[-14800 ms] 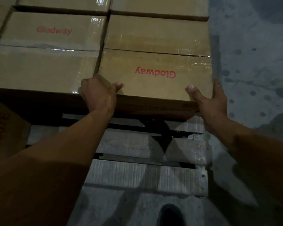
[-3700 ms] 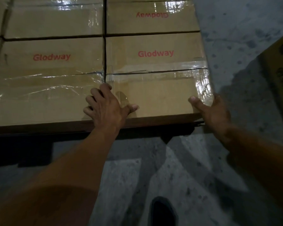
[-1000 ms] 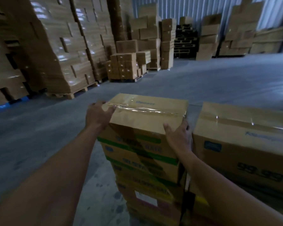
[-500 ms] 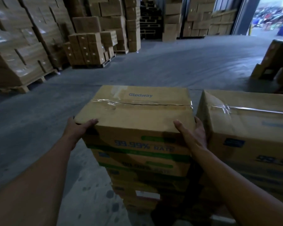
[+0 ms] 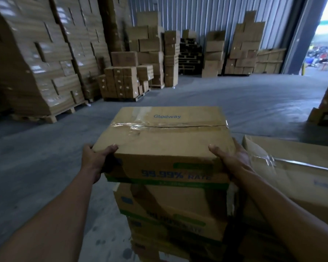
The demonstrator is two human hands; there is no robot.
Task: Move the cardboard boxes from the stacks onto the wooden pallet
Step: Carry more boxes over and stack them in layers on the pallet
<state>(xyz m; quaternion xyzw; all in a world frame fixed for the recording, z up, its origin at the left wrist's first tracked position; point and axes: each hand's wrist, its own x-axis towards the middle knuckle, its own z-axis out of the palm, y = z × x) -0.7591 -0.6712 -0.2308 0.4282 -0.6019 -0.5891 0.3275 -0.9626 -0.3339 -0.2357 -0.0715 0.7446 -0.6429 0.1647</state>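
A taped cardboard box [image 5: 165, 140] marked "Glodway" on top and "99.99% RATE" on its front is raised off the stack of like boxes [image 5: 170, 210] under it. My left hand [image 5: 97, 159] grips its near left corner, thumb on the top edge, fingers hidden down the side. My right hand [image 5: 229, 157] holds its near right corner the same way, thumb on top. The wooden pallet is out of view.
Another stack's top box [image 5: 295, 176] stands close on the right. Tall wrapped pallet loads [image 5: 36, 59] line the left wall, smaller box stacks [image 5: 133, 80] and dark pallets [image 5: 190, 55] stand at the back. Grey concrete floor [image 5: 225, 95] stretches ahead; a bright doorway [image 5: 326, 44] is far right.
The box has come up off the stack and toward me. My hands have slid to its near corners with thumbs on top. The view has tilted up a little.
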